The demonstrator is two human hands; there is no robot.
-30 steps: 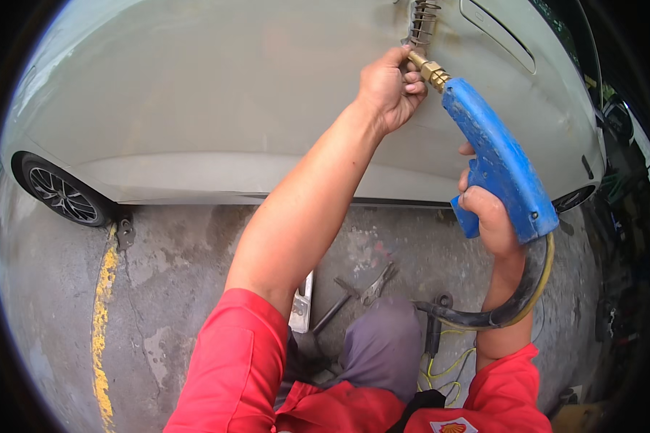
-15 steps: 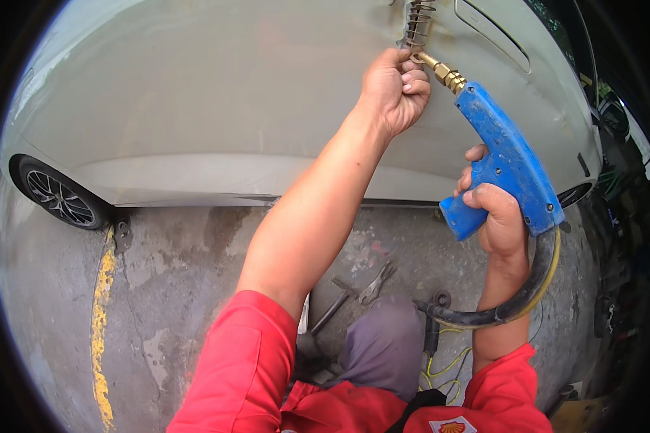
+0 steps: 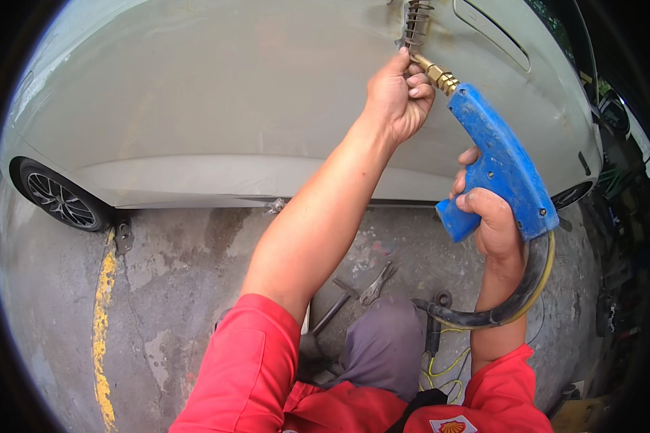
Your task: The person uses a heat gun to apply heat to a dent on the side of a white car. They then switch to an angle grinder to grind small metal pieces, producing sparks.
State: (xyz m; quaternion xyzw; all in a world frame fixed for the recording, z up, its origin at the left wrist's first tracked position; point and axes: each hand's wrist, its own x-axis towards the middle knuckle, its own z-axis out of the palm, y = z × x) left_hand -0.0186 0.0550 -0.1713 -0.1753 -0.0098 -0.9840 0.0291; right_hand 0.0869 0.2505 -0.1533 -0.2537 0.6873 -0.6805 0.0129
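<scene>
Blue pistol-shaped gun (image 3: 502, 162): is slanting in front of the car, its nose aiming up and leftward and its handle jutting down and left.
Right hand (image 3: 491, 209): is wrapping round the gun's handle, the grip clamped on it.
Left hand (image 3: 401, 97): is reaching up to the left of the gun's nose; the grip is closing, thumb and fingers together at the nozzle's tip, and I cannot tell whether a small piece is being pinched there.
Brass nozzle (image 3: 439, 75): is projecting from the gun's nose toward the left fingertips.
Coil spring (image 3: 417, 22): is standing above and left of the gun, just beyond the left thumb.
Car side (image 3: 231, 115): is spreading behind the gun, beige-grey and smudged.
Door handle (image 3: 492, 35): is sitting above the gun, to the right of the spring.
Spoked wheel (image 3: 59, 195): is showing far to the gun's left.
Black hose (image 3: 536, 270): is leaving the gun's rear end and curving down and left, a yellow line running along it.
Locking pliers (image 3: 374, 286): are lying on the concrete floor (image 3: 188, 289), below and left of the gun.
Hammer (image 3: 332, 312): is lying farther left of the gun than the pliers.
Yellow cable (image 3: 440, 374): is looping on the floor below the gun.
</scene>
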